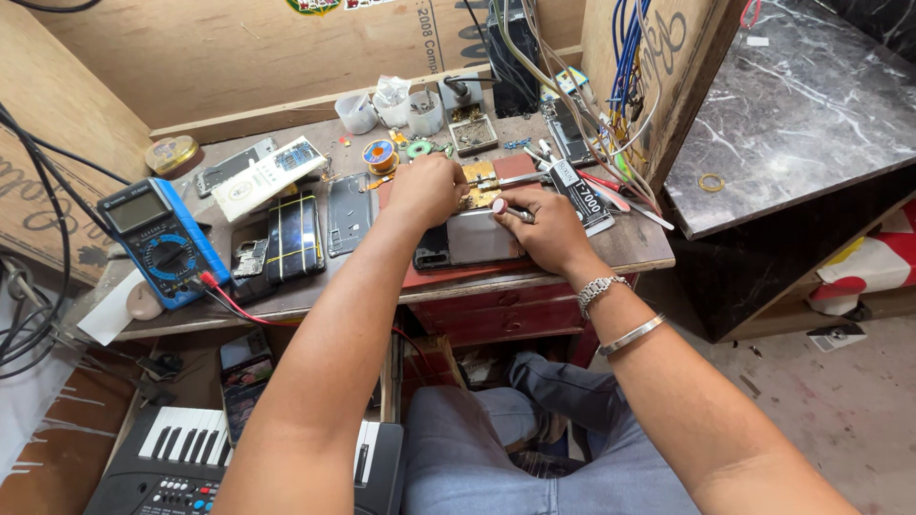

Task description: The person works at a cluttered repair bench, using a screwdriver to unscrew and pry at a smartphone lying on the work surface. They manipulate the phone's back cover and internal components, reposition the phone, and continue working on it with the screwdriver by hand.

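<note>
An opened phone [472,238] lies flat on a red mat at the front of the small wooden bench [630,246]. My left hand [426,188] presses down on its upper part, fingers curled over the exposed board. My right hand [544,229] grips a thin tool with a red cap [503,207], its tip pointing at the phone's top edge. A metal watch and a bangle sit on my right wrist.
A blue multimeter [160,243] with red lead lies at left, next to a dark phone [291,238] and a phone back cover [349,212]. Small cups [391,110], a solder reel [379,154] and hanging wires [620,67] crowd the back. A keyboard [181,463] sits below; a marble counter [792,105] stands right.
</note>
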A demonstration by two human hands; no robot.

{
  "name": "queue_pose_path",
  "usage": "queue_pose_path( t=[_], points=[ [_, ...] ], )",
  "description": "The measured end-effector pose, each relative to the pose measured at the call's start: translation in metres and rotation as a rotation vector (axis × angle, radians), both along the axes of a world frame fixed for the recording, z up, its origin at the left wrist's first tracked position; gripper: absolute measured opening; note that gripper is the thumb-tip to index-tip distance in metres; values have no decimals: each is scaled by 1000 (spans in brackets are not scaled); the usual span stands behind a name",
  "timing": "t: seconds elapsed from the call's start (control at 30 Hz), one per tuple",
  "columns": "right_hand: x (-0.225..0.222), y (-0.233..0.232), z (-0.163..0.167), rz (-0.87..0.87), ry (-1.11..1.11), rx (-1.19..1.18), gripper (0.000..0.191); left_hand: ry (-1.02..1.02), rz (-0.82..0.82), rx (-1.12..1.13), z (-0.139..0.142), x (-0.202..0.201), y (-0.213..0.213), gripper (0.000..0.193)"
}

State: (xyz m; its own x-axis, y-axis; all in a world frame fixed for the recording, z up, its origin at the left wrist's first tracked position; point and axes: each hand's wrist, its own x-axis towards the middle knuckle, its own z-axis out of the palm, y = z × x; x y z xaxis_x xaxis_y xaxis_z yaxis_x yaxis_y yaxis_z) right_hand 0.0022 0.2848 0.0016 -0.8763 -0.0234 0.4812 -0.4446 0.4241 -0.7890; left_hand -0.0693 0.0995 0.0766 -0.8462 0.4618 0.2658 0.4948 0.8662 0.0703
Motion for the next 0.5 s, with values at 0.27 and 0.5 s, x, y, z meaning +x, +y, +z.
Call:
queue_pose_path(
  t=[0.27, 0.5],
  points=[
    [2, -2, 4, 1, -48, 10, 24, 168, -59, 239, -15, 6, -17, 14],
    [-1, -4, 2, -23, 173, 178, 25, 52, -100, 512, -35, 47, -56, 28]
  ],
)
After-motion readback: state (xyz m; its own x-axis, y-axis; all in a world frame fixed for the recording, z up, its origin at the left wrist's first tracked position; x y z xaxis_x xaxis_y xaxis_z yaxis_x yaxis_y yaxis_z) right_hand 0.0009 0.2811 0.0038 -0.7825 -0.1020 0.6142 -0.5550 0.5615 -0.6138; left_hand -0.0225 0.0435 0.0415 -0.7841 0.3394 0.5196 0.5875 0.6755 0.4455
